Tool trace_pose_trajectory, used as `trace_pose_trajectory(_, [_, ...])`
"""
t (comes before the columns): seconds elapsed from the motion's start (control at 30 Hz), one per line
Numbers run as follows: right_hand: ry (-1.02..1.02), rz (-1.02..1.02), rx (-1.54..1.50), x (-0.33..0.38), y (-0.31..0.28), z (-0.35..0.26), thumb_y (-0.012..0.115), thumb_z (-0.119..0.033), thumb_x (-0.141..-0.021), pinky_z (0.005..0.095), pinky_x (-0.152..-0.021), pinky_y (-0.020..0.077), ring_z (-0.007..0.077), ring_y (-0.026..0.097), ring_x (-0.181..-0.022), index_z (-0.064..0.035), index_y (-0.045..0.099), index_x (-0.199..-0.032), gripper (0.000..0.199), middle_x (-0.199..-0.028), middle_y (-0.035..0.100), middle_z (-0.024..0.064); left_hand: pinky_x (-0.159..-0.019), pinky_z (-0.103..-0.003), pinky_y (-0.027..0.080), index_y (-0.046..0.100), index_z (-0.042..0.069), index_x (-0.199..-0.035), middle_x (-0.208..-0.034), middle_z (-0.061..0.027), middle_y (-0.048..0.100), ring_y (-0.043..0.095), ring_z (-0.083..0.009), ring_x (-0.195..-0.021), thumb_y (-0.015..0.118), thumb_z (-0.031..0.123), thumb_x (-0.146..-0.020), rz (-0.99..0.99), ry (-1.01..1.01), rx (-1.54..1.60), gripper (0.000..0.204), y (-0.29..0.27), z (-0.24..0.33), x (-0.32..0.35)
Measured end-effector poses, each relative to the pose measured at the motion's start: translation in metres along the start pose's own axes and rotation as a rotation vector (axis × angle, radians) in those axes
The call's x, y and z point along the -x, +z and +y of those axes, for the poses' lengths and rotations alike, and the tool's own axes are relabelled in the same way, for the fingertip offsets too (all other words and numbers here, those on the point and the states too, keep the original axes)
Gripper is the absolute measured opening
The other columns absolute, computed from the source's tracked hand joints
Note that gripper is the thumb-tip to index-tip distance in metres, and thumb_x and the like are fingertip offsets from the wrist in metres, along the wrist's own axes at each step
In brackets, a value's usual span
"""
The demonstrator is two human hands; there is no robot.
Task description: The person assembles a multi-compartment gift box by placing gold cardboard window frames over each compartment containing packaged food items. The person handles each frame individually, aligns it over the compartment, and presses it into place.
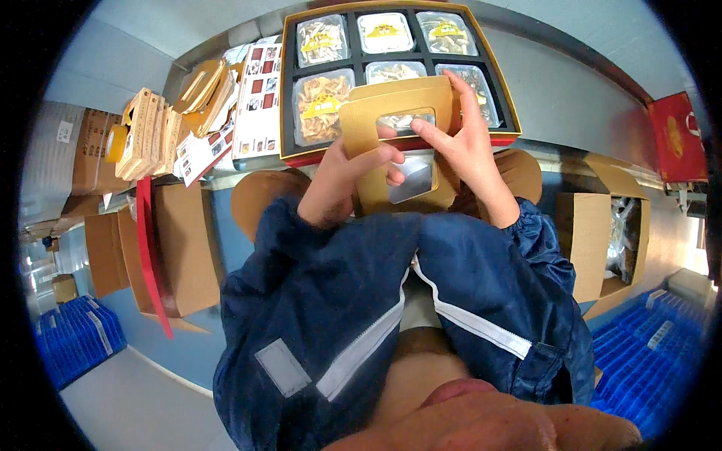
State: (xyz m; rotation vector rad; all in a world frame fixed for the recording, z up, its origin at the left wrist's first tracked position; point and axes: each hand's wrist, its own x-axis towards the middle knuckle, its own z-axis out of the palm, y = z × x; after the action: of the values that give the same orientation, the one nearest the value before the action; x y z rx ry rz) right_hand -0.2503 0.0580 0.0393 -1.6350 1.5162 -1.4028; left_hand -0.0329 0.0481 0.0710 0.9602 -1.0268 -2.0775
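Between both hands I hold a brown kraft carton with clear windows [362, 128], upright in front of my body. My left hand [338, 180] grips its left side, thumb and fingertips near the window openings. On the right side my right hand [470, 146] holds it, thumb across the front by the upper window and forefinger stretched up along the edge. Behind the carton lies a large gift box [514, 124] with a gold rim and a black divided insert. Clear tubs of dried food [322, 41], several with yellow labels, sit in its compartments; the carton partly hides the near row.
Left of the gift box lie printed sheets [258, 105] and a pile of folded kraft cartons [150, 135] with yellow tape [116, 143]. Open cardboard boxes [180, 248] stand either side of me. A red box [677, 139] is at far right; blue stacks [79, 338] sit low.
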Motion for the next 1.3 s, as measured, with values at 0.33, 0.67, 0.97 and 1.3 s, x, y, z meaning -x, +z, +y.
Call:
trace_pose_trajectory(0.33, [-0.115,0.026,0.074,-0.018,-0.017,-0.002,0.078,-0.023,-0.086,0.0405,-0.099,0.0468,0.0302,0.055,-0.12,-0.0062,0.035,-0.15,0.078,-0.127,0.056,0.0176,-0.065,-0.031,0.052,0.062,0.002,-0.1,-0.08,-0.0058,0.062,0.063,-0.0169,-0.066,0.064,0.028,-0.095,-0.096,0.021,0.016,0.026,-0.008,-0.006,-0.02])
trace_pose_trajectory(0.67, [-0.46,-0.499,0.408,-0.056,-0.023,-0.034,0.07,-0.026,-0.089,0.0458,-0.088,0.0509,0.0375,0.063,-0.104,-0.0116,0.048,-0.144,0.061,-0.118,0.063,0.0183,-0.073,-0.03,0.055,0.057,0.001,-0.115,-0.085,-0.0065,0.064,0.068,-0.0189,-0.075,0.067,0.03,-0.095,-0.196,-0.136,-0.136,0.037,-0.003,0.005,-0.015])
trace_pose_trajectory(0.97, [-0.506,-0.466,0.511,-0.051,-0.009,-0.05,0.07,-0.018,-0.087,0.0436,-0.088,0.0553,0.0374,0.066,-0.104,-0.011,0.048,-0.143,0.061,-0.115,0.066,0.0195,-0.068,-0.026,0.056,0.056,0.0,-0.116,-0.092,-0.0069,0.065,0.067,-0.0134,-0.073,0.058,0.027,-0.103,0.001,0.204,-0.242,0.029,-0.002,0.006,-0.016])
trace_pose_trajectory(1.3, [-0.494,-0.509,0.499,-0.045,-0.013,-0.057,0.074,-0.021,-0.083,0.0428,-0.089,0.051,0.0364,0.064,-0.104,-0.0069,0.05,-0.141,0.065,-0.116,0.066,0.0179,-0.063,-0.026,0.052,0.059,-0.002,-0.114,-0.075,-0.0085,0.067,0.066,-0.0156,-0.066,0.047,0.038,-0.107,-0.173,0.045,-0.265,0.042,-0.012,0.006,-0.017])
